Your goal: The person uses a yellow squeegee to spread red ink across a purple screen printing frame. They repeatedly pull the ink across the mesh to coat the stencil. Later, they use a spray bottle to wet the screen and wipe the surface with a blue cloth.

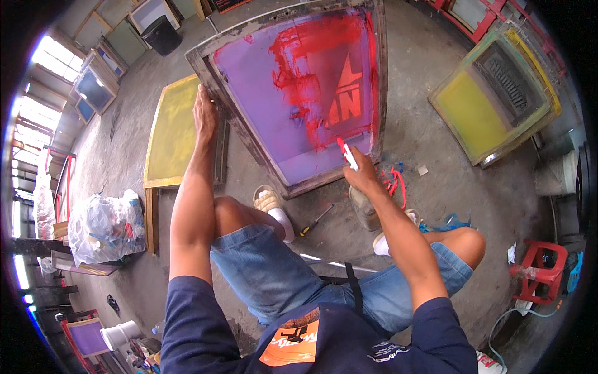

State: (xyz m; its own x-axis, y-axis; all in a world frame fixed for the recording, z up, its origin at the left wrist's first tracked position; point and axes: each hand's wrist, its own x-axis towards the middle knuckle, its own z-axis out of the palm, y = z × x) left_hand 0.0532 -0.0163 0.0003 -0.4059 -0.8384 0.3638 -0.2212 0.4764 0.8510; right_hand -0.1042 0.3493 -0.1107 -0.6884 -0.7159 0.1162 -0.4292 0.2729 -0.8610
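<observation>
A large screen-printing frame (258,156) with a dark, worn border leans in front of me. Its purple mesh carries thick red ink smears and red lettering toward the right side. My left hand (204,118) grips the frame's left edge high up, arm stretched out, fingers long against the side. In my closed right hand (362,172) is a small white scraper (349,154) with a red, ink-covered end. That end is at the lower right of the mesh; whether it touches, I cannot tell.
A yellow screen (171,128) lies beside the left arm. Another yellow-framed screen (476,115) stands at right. A screwdriver (316,220) and red-stained scraps (395,181) lie on the floor near my feet. A plastic bag (106,227) sits at left, a red stool (541,271) at right.
</observation>
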